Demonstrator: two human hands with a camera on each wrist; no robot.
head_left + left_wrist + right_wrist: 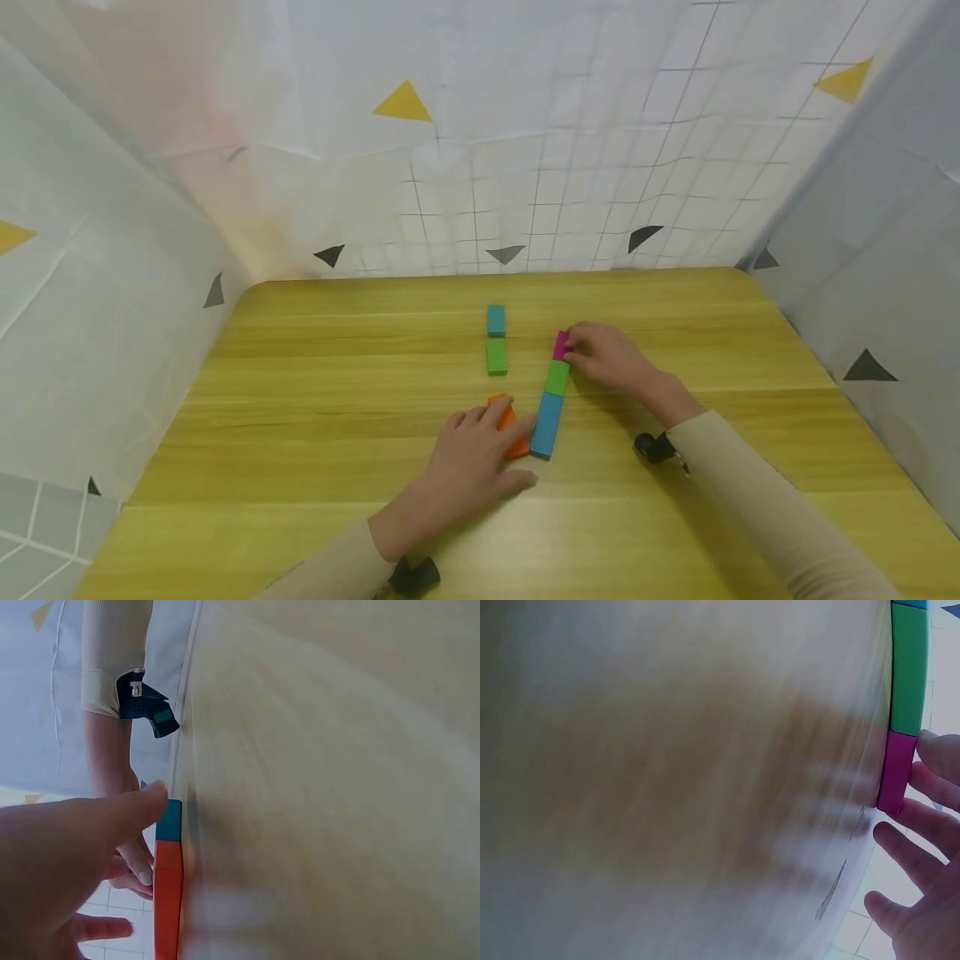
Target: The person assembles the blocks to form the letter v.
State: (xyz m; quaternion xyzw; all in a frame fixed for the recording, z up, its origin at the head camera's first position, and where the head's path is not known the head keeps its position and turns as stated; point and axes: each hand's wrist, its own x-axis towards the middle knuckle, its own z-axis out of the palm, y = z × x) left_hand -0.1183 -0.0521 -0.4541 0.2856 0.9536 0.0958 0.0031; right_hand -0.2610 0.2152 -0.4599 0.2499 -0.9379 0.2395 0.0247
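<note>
A row on the tabletop joins a long blue block (pixel 547 426), a green block (pixel 557 378) and a magenta block (pixel 559 346) end to end. My right hand (pixel 611 358) pinches the magenta block at the row's far end between thumb and fingers; its other fingers spread apart in the right wrist view. Left of the row an orange block (pixel 517 438) lies at a slant, partly covered by my left hand (pixel 468 454). Fingers of that hand rest on the orange block, with the index fingertip by the blue block. Its thumb (pixel 135 814) sticks out straight, off the blocks.
Farther back, a second green block (pixel 497 357) and a small blue block (pixel 496 320) lie in line, a slight gap between them. The wooden table (pixel 337 400) is enclosed by white sheeting (pixel 480 192) at the back and sides. A dark wrist device (pixel 655 447) hangs at the right sleeve.
</note>
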